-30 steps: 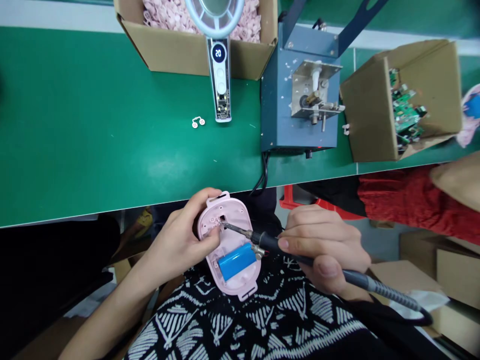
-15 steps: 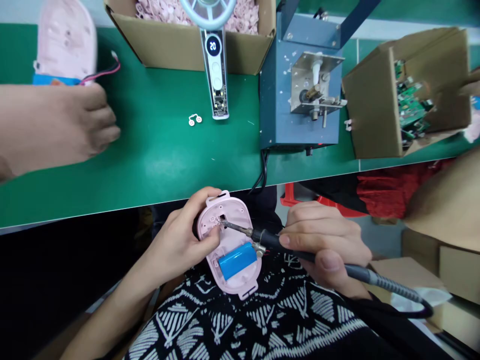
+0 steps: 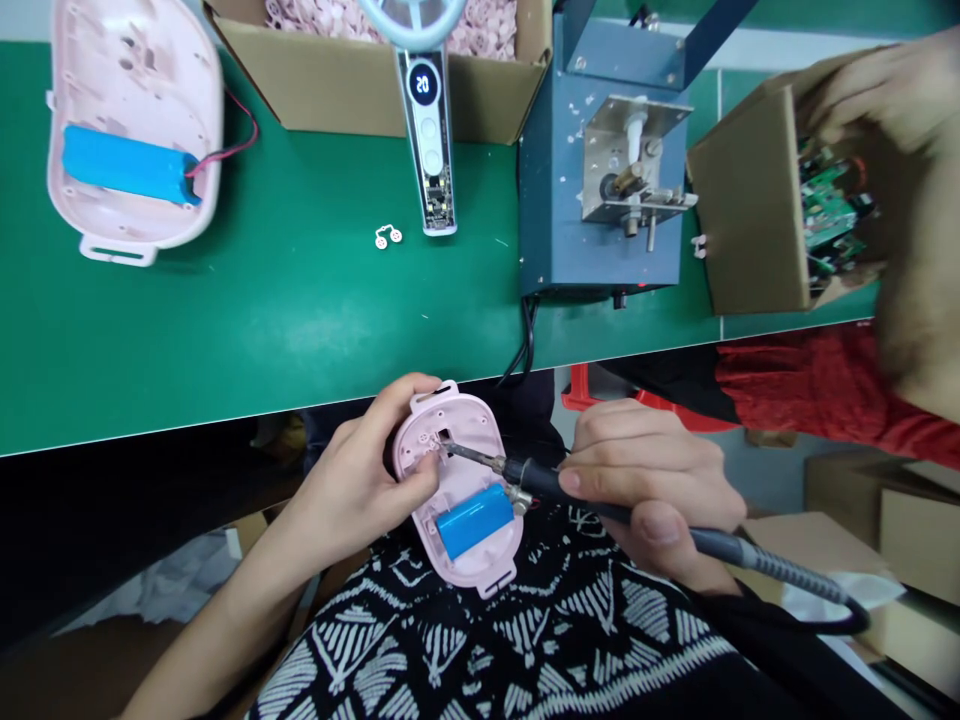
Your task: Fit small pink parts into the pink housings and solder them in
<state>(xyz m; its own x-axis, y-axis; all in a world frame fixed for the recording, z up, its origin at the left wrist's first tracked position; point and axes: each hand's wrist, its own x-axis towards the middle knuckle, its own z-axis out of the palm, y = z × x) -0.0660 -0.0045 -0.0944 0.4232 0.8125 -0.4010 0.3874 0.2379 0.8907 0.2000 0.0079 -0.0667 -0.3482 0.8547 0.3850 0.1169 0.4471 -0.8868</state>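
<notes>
Two hands at work, and here's the picture: the left hand [image 3: 349, 490] has its fingers wrapped tight round a pink plastic housing [image 3: 469, 420], held just off the near edge of the green bench top [image 3: 300, 320]. That housing's long axis runs from the bench edge down toward the person's black-and-white patterned top, with a slight tilt. The right hand [image 3: 649, 490] is closed pen-style on a soldering iron [image 3: 547, 485], pointing left and slightly up, its tip right at the small opening near the housing's upper end.

One blue battery [image 3: 475, 521] lies across the housing's lower half. On the bench, far left, sits a second pink housing [image 3: 135, 60] with one more blue battery [image 3: 124, 165] and red-and-black wires [image 3: 240, 140]. Top right, a co-worker's hand [image 3: 862, 90] is at a cardboard box of green circuit boards [image 3: 757, 200], beside one blue bench machine [image 3: 592, 220].
</notes>
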